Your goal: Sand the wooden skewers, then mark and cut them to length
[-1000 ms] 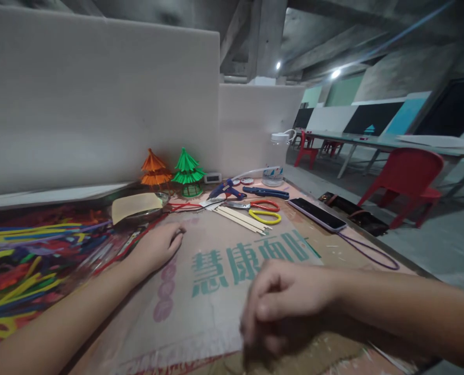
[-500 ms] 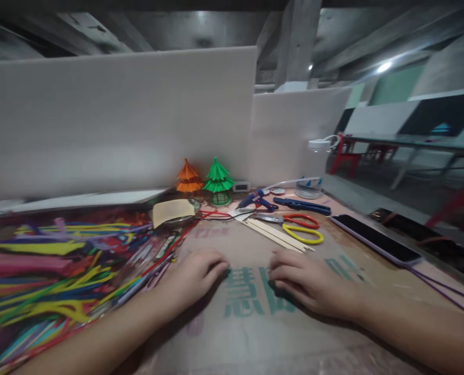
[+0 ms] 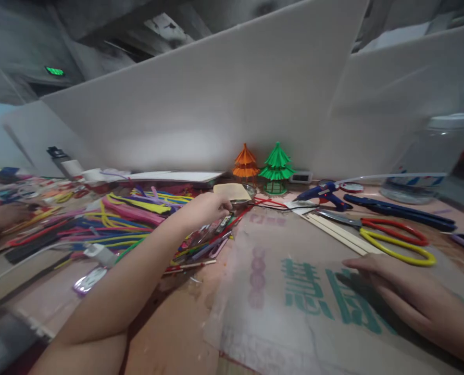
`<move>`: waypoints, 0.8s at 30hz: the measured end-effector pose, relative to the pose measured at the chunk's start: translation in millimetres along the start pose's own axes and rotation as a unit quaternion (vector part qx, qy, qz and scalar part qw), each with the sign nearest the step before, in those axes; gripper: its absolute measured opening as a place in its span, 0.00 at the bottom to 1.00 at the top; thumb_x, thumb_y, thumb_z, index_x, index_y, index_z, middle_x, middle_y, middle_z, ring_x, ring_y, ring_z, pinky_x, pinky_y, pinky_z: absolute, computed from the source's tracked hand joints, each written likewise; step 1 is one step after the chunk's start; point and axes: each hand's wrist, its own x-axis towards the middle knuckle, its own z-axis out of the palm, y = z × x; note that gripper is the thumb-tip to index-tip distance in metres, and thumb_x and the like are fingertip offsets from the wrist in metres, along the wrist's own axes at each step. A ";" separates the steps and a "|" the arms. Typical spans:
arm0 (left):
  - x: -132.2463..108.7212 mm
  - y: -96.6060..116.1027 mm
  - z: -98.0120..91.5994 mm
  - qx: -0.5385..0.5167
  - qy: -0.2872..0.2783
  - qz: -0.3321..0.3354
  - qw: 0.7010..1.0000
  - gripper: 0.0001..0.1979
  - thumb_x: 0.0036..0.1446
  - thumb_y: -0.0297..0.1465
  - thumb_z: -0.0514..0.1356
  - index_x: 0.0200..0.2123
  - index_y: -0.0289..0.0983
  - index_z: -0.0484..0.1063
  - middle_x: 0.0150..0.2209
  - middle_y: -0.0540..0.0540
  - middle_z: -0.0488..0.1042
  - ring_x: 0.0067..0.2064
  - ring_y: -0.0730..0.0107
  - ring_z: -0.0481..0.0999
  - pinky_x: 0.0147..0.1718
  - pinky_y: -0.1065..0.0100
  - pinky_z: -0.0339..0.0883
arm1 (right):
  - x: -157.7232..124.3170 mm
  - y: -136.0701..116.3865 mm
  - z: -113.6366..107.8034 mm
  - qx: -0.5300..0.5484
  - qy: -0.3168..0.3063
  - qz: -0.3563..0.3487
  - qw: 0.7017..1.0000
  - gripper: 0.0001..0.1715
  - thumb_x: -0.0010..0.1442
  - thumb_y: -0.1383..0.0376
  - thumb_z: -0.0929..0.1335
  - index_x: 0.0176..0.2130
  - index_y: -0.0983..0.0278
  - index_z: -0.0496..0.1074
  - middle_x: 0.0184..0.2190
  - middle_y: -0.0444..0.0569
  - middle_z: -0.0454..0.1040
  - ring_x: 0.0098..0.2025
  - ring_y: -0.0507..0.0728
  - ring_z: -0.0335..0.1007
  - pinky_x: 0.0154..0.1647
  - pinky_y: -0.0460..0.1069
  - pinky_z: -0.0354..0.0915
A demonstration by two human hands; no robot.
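My left hand (image 3: pixel 212 209) is stretched forward over the near side of a cream-coloured pad (image 3: pixel 235 192), which lies on a clear dish (image 3: pixel 251 194). Its fingers bend downward and their tips are hidden, so any hold is unclear. Below it spread colourful fuzzy craft stems (image 3: pixel 110 224). My right hand (image 3: pixel 403 299) is open, fingers extended, low over a translucent sheet (image 3: pixel 255 323) with green printed characters. Just beyond it are pale wooden sticks (image 3: pixel 337 234) and scissors (image 3: pixel 396 242) with red and yellow handles.
An orange pagoda-like model (image 3: pixel 245 162) and a green one (image 3: pixel 277 169) stand by the white partition (image 3: pixel 200 114). A blue glue gun (image 3: pixel 321 194), a dark blue long-handled tool (image 3: pixel 399 209) and a clear jar (image 3: pixel 419 161) are at right. Another person's hand (image 3: pixel 5 219) is at far left.
My left hand has gone forward from the sheet to the pad and dish. My right hand's fingers have straightened. The view has turned left and tilted, bringing another person's hand into sight.
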 end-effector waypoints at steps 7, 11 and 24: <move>1.2 5.1 9.7 0.079 -0.098 -0.011 0.992 0.16 0.68 0.40 0.62 0.53 0.36 0.74 0.51 0.42 0.77 0.48 0.61 0.79 0.47 0.55 0.77 | 2.3 -1.3 -0.1 -0.020 -0.008 -0.004 1.000 0.19 0.63 0.67 0.65 0.50 0.47 0.75 0.41 0.45 0.85 0.36 0.63 0.85 0.33 0.52 0.82; 2.5 6.3 16.3 0.097 -0.094 0.064 0.989 0.12 0.65 0.30 0.59 0.49 0.43 0.79 0.49 0.46 0.79 0.49 0.63 0.79 0.50 0.63 0.72 | 2.1 -0.8 0.0 0.001 -0.039 0.031 0.999 0.14 0.66 0.63 0.65 0.48 0.53 0.77 0.40 0.50 0.85 0.38 0.63 0.84 0.36 0.53 0.81; 20.6 -3.2 45.9 0.180 -0.004 0.194 0.964 0.10 0.55 0.26 0.62 0.39 0.39 0.81 0.44 0.40 0.78 0.45 0.56 0.79 0.45 0.62 0.71 | 5.1 -5.5 7.0 0.039 -0.089 0.075 0.992 0.16 0.68 0.67 0.62 0.48 0.64 0.78 0.42 0.56 0.83 0.42 0.59 0.81 0.43 0.53 0.75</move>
